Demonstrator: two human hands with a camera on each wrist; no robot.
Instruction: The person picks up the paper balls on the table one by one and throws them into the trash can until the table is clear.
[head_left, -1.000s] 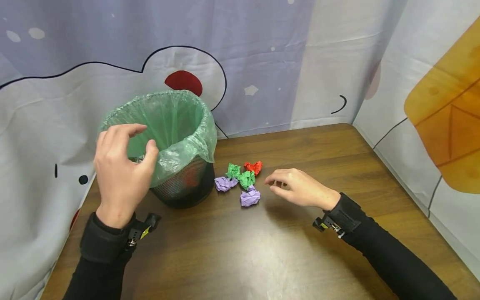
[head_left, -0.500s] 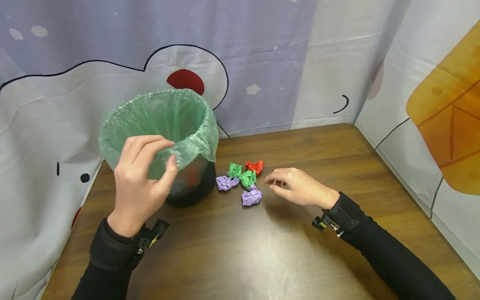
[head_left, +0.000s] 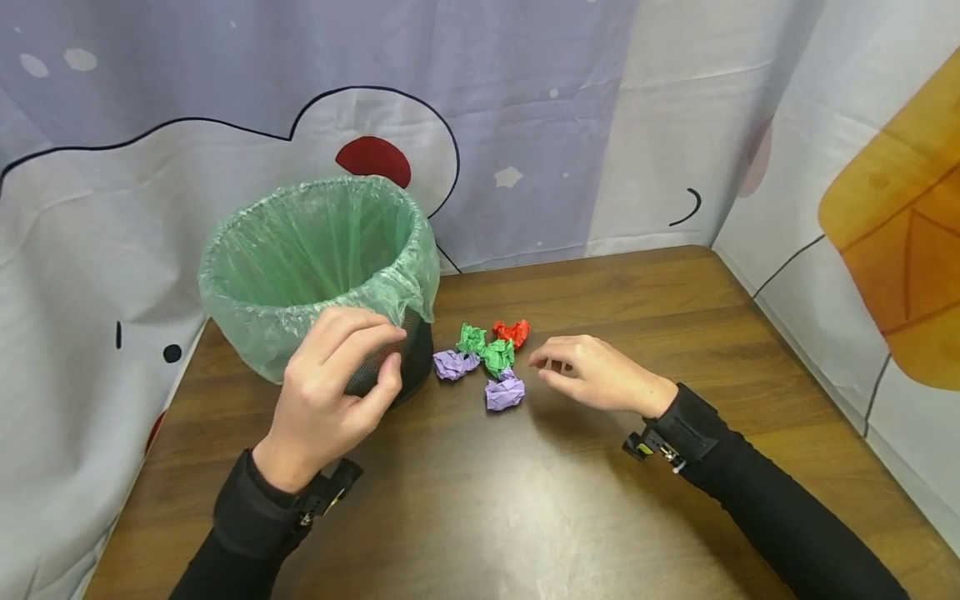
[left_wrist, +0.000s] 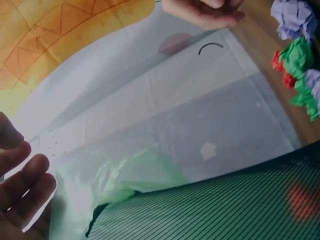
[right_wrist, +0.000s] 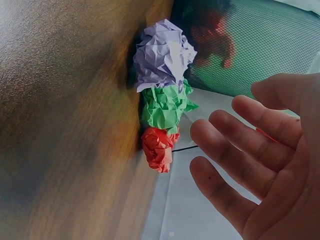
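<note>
My left hand hovers in front of the mesh trash can, its fingers loosely bent and nothing between them. A green plastic bag lines the can and folds over its rim. On the table to the can's right lies a cluster of crumpled paper balls: a red one, two green ones and two purple ones. Just right of the cluster is my right hand, relaxed and holding nothing. In the right wrist view its fingers are spread beside the purple ball.
A wooden table carries everything. Behind it hangs a patterned curtain, with another curtain side along the right edge. Something red shows through the can's mesh in the right wrist view.
My left hand has moved right and down, from over the bag-lined opening to in front of the can. The right hand and the paper balls have stayed in place.
</note>
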